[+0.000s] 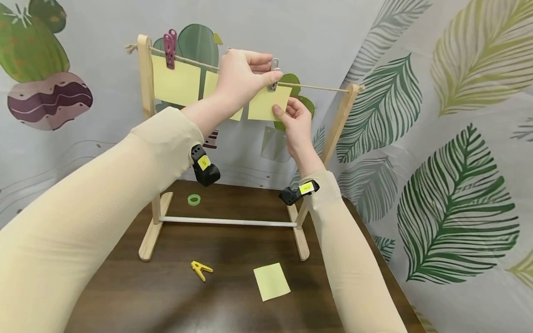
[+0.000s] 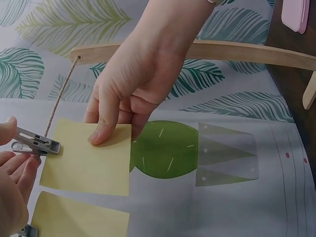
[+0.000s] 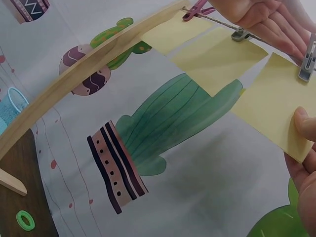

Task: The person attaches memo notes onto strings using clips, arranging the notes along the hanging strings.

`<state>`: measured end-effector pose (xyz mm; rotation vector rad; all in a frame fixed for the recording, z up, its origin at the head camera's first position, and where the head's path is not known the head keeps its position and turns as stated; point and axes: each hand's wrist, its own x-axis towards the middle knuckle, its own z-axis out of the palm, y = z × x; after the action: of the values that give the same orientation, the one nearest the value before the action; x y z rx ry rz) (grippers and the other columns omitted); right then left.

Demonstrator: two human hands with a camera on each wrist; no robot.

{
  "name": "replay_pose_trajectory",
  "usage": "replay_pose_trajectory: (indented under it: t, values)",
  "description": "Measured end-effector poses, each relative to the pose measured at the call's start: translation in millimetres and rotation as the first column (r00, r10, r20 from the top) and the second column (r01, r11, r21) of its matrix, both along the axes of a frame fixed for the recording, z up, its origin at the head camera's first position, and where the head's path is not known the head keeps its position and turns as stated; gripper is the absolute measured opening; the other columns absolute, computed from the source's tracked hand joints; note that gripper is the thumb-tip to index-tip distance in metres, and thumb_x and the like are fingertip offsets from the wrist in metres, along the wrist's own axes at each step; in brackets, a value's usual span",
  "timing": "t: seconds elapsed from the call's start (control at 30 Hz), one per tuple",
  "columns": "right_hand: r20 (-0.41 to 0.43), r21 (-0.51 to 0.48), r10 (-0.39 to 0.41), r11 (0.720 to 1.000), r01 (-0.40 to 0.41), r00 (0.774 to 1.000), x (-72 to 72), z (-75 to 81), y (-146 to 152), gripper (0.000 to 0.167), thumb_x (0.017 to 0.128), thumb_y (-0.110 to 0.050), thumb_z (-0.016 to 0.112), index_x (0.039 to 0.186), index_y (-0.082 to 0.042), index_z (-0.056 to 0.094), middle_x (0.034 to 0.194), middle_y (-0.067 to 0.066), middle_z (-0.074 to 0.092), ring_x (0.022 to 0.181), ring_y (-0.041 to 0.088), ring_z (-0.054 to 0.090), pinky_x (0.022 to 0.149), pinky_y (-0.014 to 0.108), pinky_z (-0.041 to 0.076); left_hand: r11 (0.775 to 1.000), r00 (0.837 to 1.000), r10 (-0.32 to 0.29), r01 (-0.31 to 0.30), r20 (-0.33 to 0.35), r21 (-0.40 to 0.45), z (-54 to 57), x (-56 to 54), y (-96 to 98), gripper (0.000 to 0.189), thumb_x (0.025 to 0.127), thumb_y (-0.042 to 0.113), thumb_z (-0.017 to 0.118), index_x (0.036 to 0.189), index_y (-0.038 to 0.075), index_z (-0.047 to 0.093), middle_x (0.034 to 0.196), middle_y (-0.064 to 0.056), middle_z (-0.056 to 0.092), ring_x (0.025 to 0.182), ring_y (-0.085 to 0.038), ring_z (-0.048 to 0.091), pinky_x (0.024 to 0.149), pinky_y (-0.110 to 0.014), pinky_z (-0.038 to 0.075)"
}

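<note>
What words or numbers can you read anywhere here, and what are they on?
No text can be read.
Yellow sticker on the left wrist camera: marks too small and blurred to read.
Yellow sticker on the right wrist camera: also too blurred.
The hanging yellow notes: blank.

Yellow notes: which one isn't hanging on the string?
The yellow note lying flat on the table beside the yellow clothespin; the other three hang clipped.

Grey clip [image 1: 274, 74] upright on the string [image 1: 316, 86], pinning a hanging yellow note [image 1: 268, 102]
</note>
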<state>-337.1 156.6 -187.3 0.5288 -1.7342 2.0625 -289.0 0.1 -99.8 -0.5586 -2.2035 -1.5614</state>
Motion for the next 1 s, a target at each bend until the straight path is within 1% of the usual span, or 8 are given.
replay_pose_trajectory:
  t: [0.17, 0.3, 0.47, 0.63, 0.77, 0.87, 1.0]
  values:
    - [0.002, 0.019, 0.006, 1.000, -0.006, 1.000, -0.4, -3.6, 1, 0.013, 0.091, 0.003, 0.064, 0.097, -0.009, 0.062, 0.080, -0.008, 0.070, 0.076, 0.004, 0.067, 0.073, 0.017, 0.052, 0.999, 1.000, -0.020, 0.020, -0.023, 0.029, -2.3, 0.8, -1.1, 0.048, 0.086, 0.023, 0.076, 0.130, 0.008, 0.063, 0.126, -0.008, 0.066, 0.115, -0.010, 0.065, 0.094, -0.019, 0.050]
    - [0.013, 0.017, 0.008, 1.000, -0.008, 1.000, -0.6, -8.5, 1, 0.012, 0.091, 0.003, 0.063, 0.097, -0.008, 0.063, 0.079, -0.008, 0.069, 0.074, 0.003, 0.066, 0.071, 0.017, 0.051, 0.998, 0.999, -0.036, 0.037, -0.038, 0.045, -5.8, 2.3, -2.4, 0.047, 0.087, 0.021, 0.075, 0.130, 0.006, 0.062, 0.125, -0.009, 0.067, 0.113, -0.012, 0.066, 0.093, -0.019, 0.051]
    - [0.030, -0.002, 0.017, 1.000, -0.017, 0.999, -1.4, -16.8, 0, 0.014, 0.091, 0.005, 0.062, 0.095, -0.008, 0.063, 0.077, -0.009, 0.070, 0.072, 0.003, 0.065, 0.071, 0.017, 0.052, 0.995, 0.996, -0.064, 0.068, -0.060, 0.074, -13.0, 4.0, -4.8, 0.045, 0.087, 0.018, 0.075, 0.128, 0.003, 0.063, 0.123, -0.010, 0.068, 0.110, -0.013, 0.068, 0.092, -0.020, 0.052]
    - [0.038, -0.012, 0.045, 0.999, -0.045, 0.998, -2.4, -24.4, 0, 0.015, 0.092, 0.006, 0.061, 0.095, -0.009, 0.062, 0.076, -0.007, 0.071, 0.071, 0.005, 0.067, 0.073, 0.020, 0.053, 0.988, 0.992, -0.100, 0.109, -0.081, 0.108, -22.5, 5.9, -9.3, 0.039, 0.087, 0.016, 0.075, 0.124, 0.004, 0.067, 0.118, -0.011, 0.071, 0.106, -0.014, 0.070, 0.090, -0.022, 0.053]
    - [0.040, -0.019, 0.059, 0.998, -0.058, 0.997, -2.8, -30.0, 1, 0.016, 0.093, 0.006, 0.060, 0.095, -0.010, 0.062, 0.077, -0.006, 0.071, 0.073, 0.006, 0.068, 0.076, 0.021, 0.053, 0.983, 0.988, -0.128, 0.138, -0.090, 0.119, -31.8, 8.4, -13.1, 0.037, 0.087, 0.017, 0.075, 0.122, 0.005, 0.069, 0.116, -0.011, 0.072, 0.105, -0.015, 0.070, 0.089, -0.024, 0.054]
    - [0.039, -0.032, 0.066, 0.997, -0.065, 0.997, -2.7, -34.9, 3, 0.019, 0.093, 0.006, 0.058, 0.092, -0.012, 0.062, 0.077, -0.007, 0.072, 0.073, 0.005, 0.069, 0.076, 0.020, 0.053, 0.978, 0.985, -0.153, 0.162, -0.080, 0.129, -39.9, 10.1, -16.6, 0.037, 0.086, 0.017, 0.075, 0.121, 0.005, 0.069, 0.116, -0.011, 0.071, 0.105, -0.015, 0.070, 0.089, -0.024, 0.054]
    - [0.030, -0.057, 0.075, 0.996, -0.073, 0.997, -1.7, -41.5, 4, 0.023, 0.093, 0.008, 0.057, 0.088, -0.014, 0.062, 0.076, -0.007, 0.073, 0.072, 0.005, 0.069, 0.075, 0.019, 0.054, 0.970, 0.978, -0.196, 0.203, -0.066, 0.133, -52.5, 9.7, -21.1, 0.037, 0.086, 0.015, 0.076, 0.120, 0.004, 0.070, 0.116, -0.012, 0.071, 0.104, -0.016, 0.071, 0.091, -0.025, 0.054]
